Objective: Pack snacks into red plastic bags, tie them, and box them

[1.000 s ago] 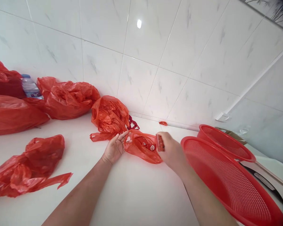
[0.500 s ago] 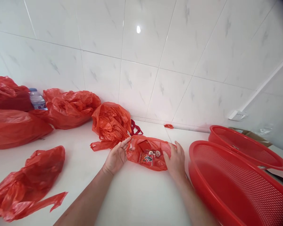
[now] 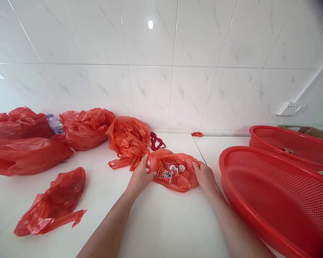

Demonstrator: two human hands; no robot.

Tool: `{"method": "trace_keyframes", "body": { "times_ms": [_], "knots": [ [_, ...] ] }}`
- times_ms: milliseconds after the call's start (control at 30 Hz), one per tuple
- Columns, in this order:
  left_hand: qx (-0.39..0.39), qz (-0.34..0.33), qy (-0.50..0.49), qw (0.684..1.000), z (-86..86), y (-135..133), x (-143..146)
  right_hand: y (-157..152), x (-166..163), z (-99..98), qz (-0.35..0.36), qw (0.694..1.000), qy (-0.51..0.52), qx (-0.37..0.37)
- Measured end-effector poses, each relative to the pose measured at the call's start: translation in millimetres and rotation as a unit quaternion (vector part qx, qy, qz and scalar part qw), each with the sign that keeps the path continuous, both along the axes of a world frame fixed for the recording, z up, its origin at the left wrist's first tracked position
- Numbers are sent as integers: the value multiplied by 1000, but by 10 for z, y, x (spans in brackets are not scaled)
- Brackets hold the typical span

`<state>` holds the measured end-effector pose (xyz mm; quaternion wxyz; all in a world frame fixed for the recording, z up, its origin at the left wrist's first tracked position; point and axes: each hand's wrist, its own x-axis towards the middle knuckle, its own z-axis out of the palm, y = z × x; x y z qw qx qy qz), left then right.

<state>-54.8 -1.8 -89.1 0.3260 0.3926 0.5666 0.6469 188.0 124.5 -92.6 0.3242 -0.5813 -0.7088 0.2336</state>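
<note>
A red plastic bag lies on the white table between my two hands, its mouth spread wide. Inside it shows a small printed snack packet with dark lettering on red and white, along with other red packaging. At the bag's left edge, my left hand is closed on the plastic, thumb toward the packet. On the opposite side my right hand pinches the bag's right rim. Just behind my left hand sits a crumpled bundle of red plastic bags.
Two red perforated baskets stand on the right, the nearer basket close to my right forearm. Filled red bags line the back left, with a water bottle among them. A crumpled red bag lies front left. A tiled wall rises behind.
Both hands have gone from loosely spread fingers to gripping the bag's two sides. The view has shifted, with the wall and baskets sitting differently in the picture.
</note>
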Motion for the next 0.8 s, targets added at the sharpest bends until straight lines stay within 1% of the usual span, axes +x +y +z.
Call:
{"method": "trace_keyframes", "body": {
  "times_ms": [67,133,200,233,267,300,333,400,433,467,500,567,633,700,733,800],
  "knots": [
    [-25,-18,1,1000,72,6,25,-33,-59,10,15,994,108,-16],
    [-28,-32,-27,999,249,43,35,-36,-119,67,23,976,211,-46],
    [-6,-26,-48,999,521,106,31,-13,-180,198,28,960,270,-65],
    [14,-21,-50,998,681,140,24,1,-208,296,28,953,292,-69],
    [36,-16,-43,998,847,172,16,11,-234,415,27,940,332,-76],
    [59,-10,-27,998,1011,198,7,14,-255,552,29,919,385,-81],
    [80,-2,-7,997,1164,216,-4,8,-272,700,33,890,447,-83],
    [118,13,31,993,1417,224,-29,-30,-288,998,38,816,573,-65],
    [133,21,44,990,1507,215,-44,-55,-287,1133,36,784,618,-47],
    [145,29,53,988,1571,198,-61,-78,-281,1248,32,763,645,-26],
    [155,42,60,985,1610,176,-80,-94,-271,1339,26,751,660,-8],
    [163,72,68,982,1626,125,-126,-95,-242,1443,11,739,674,-1],
    [164,94,68,980,1595,76,-175,-57,-207,1456,-14,728,685,-25],
    [171,104,53,978,1560,39,-210,-5,-176,1411,-37,721,691,-31],
    [177,106,41,978,1552,25,-215,15,-164,1379,-46,722,690,-17],
    [191,104,13,976,1559,5,-193,30,-159,1307,-61,734,676,29]
  ]
}}
